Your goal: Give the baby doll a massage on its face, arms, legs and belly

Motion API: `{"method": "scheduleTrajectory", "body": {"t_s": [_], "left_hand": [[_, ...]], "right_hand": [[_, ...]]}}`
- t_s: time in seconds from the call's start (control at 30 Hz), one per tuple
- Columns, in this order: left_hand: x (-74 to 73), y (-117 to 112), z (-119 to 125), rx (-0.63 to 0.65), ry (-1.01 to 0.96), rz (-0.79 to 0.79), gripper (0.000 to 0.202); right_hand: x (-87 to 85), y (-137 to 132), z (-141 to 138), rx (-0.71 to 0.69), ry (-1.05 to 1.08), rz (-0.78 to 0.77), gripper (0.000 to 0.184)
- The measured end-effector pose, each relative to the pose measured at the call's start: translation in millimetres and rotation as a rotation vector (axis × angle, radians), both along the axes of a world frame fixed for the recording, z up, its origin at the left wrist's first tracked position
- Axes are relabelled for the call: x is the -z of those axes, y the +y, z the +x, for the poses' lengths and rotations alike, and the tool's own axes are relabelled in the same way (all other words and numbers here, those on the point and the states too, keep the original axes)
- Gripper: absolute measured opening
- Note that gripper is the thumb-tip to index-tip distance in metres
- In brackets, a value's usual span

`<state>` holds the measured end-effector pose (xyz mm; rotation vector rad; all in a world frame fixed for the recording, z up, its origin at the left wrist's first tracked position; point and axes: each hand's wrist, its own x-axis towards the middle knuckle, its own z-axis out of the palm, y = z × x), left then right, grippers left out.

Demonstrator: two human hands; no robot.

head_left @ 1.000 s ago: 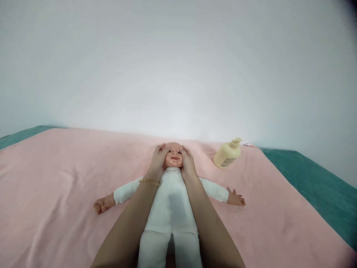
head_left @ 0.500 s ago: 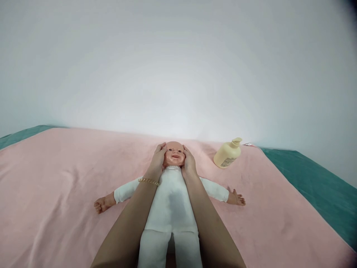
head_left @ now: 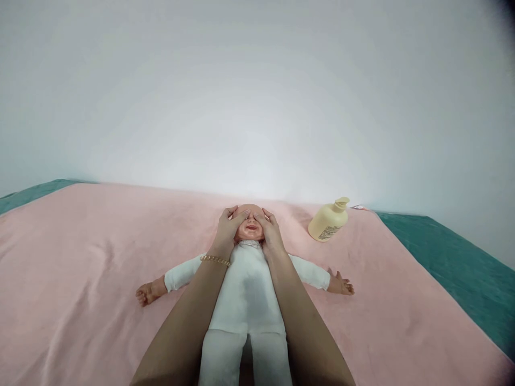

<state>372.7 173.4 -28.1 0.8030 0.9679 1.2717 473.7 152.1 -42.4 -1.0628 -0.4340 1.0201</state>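
Note:
A baby doll [head_left: 247, 300] in a white cloth body lies on its back, its arms stretched out to the sides and a grey patch on its belly. From the left, my left hand [head_left: 228, 229] cups the doll's head, its thumb laid across one eye. My right hand [head_left: 272, 230] holds the other side of the head, and that thumb covers the other eye. The doll's nose and mouth show between my thumbs. A gold chain bracelet [head_left: 215, 260] circles my left wrist.
A pale yellow pump bottle [head_left: 328, 221] stands to the right of the doll's head. Beneath everything spreads a pink blanket [head_left: 100, 230], with a green cover [head_left: 446, 257] showing at both sides. A plain pale wall [head_left: 257, 96] rises behind.
Both thumbs have moved inward from the sides of the doll's head onto its eyes, which were visible before. The palms stay at the head's sides; the bottle has not moved.

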Motion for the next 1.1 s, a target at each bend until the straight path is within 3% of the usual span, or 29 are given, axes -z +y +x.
{"method": "scheduleTrajectory", "body": {"t_s": [0.43,0.73,0.97,1.1], "left_hand": [[5.6,5,3,-0.005,-0.049,0.012,0.026],[-5.4,1,2,0.001,-0.148,-0.088,0.019],[-5.6,-2,2,0.014,-0.158,-0.066,0.018],[-2.8,-3,2,0.002,-0.106,0.004,0.034]], "right_hand": [[1.0,5,3,0.042,0.058,-0.019,0.032],[2.8,8,5,0.028,0.188,0.015,0.032],[1.0,5,3,-0.016,0.189,0.024,0.037],[-2.2,2,1,0.011,0.081,0.008,0.040]]}}
